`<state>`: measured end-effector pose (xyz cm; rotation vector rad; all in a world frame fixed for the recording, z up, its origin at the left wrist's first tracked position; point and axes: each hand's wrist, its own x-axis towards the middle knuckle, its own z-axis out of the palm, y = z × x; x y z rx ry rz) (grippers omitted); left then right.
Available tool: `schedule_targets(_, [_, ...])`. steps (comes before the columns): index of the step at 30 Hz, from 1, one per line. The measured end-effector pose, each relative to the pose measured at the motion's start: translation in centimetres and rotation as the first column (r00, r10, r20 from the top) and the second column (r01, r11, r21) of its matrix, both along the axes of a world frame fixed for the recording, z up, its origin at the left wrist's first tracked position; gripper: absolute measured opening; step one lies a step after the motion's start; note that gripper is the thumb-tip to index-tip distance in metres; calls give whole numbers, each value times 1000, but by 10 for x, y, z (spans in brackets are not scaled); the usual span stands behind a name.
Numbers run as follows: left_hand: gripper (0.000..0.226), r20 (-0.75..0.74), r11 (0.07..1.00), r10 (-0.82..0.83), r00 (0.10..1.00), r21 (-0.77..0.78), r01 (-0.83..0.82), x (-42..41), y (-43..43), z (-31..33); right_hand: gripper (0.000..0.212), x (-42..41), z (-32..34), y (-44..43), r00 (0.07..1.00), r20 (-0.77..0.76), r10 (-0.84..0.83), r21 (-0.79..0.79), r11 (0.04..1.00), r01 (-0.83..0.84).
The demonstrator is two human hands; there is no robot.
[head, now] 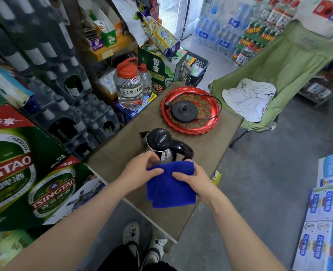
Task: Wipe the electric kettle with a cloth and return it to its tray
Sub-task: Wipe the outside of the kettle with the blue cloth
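Cramped little shop with a bare grey concrete floor (pixel 259 173) and stock piled everywhere: green Tsingtao beer cartons (pixel 15 163) stacked on the left, dark shrink-wrapped bottle packs (pixel 44 55) behind them, and cases of bottled water (pixel 220 32) along the far wall. A narrow table (pixel 210 153) with a brownish cover sits in the middle, and a green folding camp chair (pixel 290 61) with a crumpled white cloth (pixel 249 98) on its seat stands just beside it. Daylight comes in from a bright doorway (pixel 173 14) at the back, and blue-and-white cartons (pixel 325 212) are stacked on the right.
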<state>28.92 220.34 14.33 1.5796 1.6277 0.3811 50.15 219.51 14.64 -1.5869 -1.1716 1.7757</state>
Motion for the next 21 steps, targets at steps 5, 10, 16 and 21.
schedule_targets(5, [83, -183, 958, -5, 983, 283, 57, -12, 34, -1, 22, -7, 4, 7, 863, 323, -388, 589, 796, 138])
schedule_targets(10, [117, -310, 967, -171, 935, 126, 219, -16, 83, -15, 52, -39, -20, 24, 778, 559, -287, 684, 690, -237])
schedule_targets(16, [123, -279, 931, -295, 914, 132, 341, -37, 110, -43, 67, -57, -85, 16, 650, 644, -403, 720, 606, -338])
schedule_targets(21, [116, -208, 901, -296, 932, 262, 345, -46, 111, -52, 58, -59, -133, 25, 651, 476, -591, 879, 331, -342])
